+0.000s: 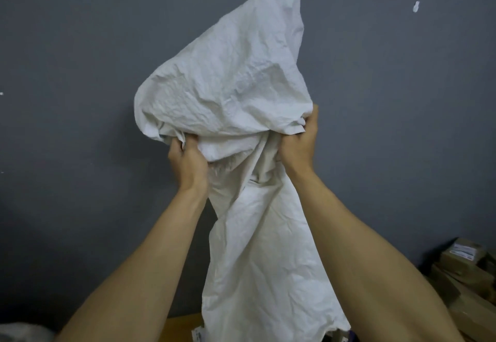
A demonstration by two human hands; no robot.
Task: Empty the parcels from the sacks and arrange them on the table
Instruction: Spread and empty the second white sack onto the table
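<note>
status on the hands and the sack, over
Left hand and right hand both grip the white sack, held up high. Its lower end hangs down to the table. Cardboard parcels stacked at right, clear of the hands.

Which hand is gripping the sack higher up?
The right hand: it clutches the white sack at a higher spot, while the left hand grips the bunched fabric lower down.

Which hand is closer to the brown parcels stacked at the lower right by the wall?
Right. The right hand grips the white sack above and to the left of the parcels; the left hand grips the sack even farther left.
</note>
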